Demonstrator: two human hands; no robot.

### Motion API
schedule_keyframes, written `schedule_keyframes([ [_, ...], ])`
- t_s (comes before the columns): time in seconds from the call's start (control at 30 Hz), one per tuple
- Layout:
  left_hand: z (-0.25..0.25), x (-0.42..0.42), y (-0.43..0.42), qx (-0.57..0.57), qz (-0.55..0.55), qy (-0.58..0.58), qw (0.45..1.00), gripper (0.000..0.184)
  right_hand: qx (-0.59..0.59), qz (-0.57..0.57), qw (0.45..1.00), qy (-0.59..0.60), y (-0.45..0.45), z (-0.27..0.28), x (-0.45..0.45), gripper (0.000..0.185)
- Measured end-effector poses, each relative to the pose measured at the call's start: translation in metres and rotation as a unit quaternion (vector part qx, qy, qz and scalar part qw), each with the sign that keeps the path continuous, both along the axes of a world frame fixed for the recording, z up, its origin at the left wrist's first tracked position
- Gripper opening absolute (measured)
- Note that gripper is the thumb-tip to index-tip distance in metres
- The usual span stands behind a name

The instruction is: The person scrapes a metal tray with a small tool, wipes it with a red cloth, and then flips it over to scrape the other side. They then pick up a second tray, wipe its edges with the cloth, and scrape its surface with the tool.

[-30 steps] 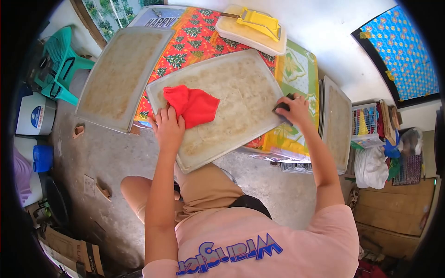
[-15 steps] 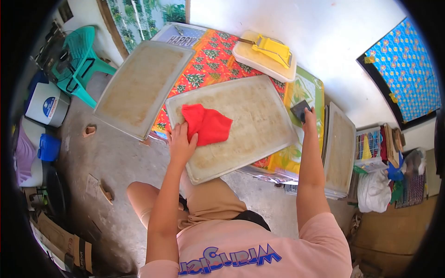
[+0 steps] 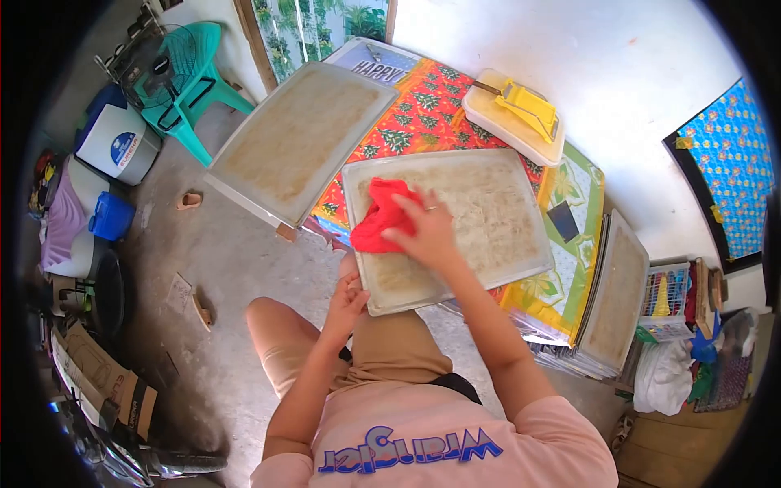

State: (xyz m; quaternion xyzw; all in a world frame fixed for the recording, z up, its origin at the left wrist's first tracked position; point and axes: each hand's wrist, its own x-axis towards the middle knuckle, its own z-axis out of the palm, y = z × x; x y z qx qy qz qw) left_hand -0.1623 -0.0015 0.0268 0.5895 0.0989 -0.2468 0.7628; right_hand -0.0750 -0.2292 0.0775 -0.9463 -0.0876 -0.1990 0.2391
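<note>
A flat rectangular panel point(image 3: 480, 260) with a pale rim and a brown-stained, cloudy surface lies tilted across the table's front edge, over my knee. On its left part sits a bunched red cloth point(image 3: 381, 213). My right hand point(image 3: 427, 230) lies on the cloth's right side, thumb and fingers around it, slightly blurred. At the panel's lower left corner, my left hand point(image 3: 348, 302) is closed with its fingers at the rim; part of the grip is hidden. A small dark square piece point(image 3: 562, 221) rests on the table, right of the panel.
A similar panel point(image 3: 305, 138) lies at the left of the table. Behind stands a white tub point(image 3: 480, 114) with a yellow tool point(image 3: 525, 106) on top. Stacked panels point(image 3: 614, 293) lean at the right. A green chair point(image 3: 195, 98) holds a fan. A sandal point(image 3: 201, 313) lies on the floor.
My right hand has let go of the dark square piece, leaving it on the table, and has moved left onto the red cloth. My left hand has left the cloth for the panel's corner.
</note>
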Motion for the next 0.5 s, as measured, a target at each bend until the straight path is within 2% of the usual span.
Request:
schedule_keyframes([
  [0.03, 0.001, 0.002, -0.002, 0.004, 0.001, -0.005, 1.0, 0.051, -0.037, -0.008, 0.999, 0.031, 0.03, -0.001, -0.002, 0.074],
  [0.1, -0.001, 0.009, -0.008, 0.026, 0.015, -0.032, 0.999, 0.05, -0.024, 0.033, 0.993, 0.111, 0.073, -0.042, 0.011, 0.075],
  [0.13, -0.008, 0.015, -0.013, 0.044, 0.028, -0.054, 0.997, 0.048, -0.054, 0.062, 0.996, 0.027, 0.088, -0.056, 0.014, 0.063],
  [0.17, -0.02, 0.019, -0.018, 0.063, 0.041, -0.074, 0.994, 0.047, -0.06, 0.064, 0.996, 0.014, 0.092, -0.059, 0.021, 0.06],
  [0.23, -0.062, 0.029, -0.026, 0.168, 0.06, -0.22, 0.959, 0.043, -0.068, 0.057, 0.996, -0.005, 0.092, -0.062, 0.042, 0.056],
  [0.27, -0.066, 0.031, -0.03, 0.219, 0.067, -0.29, 0.929, 0.041, -0.07, 0.047, 0.996, -0.009, 0.084, -0.06, 0.056, 0.055],
  [0.37, -0.052, 0.025, -0.04, 0.189, 0.119, -0.263, 0.939, 0.037, -0.122, -0.023, 0.992, 0.022, 0.035, -0.055, 0.105, 0.056],
  [0.5, -0.04, 0.023, -0.044, 0.255, 0.138, -0.315, 0.904, 0.038, -0.067, -0.128, 0.989, -0.003, -0.056, -0.07, 0.144, 0.059],
])
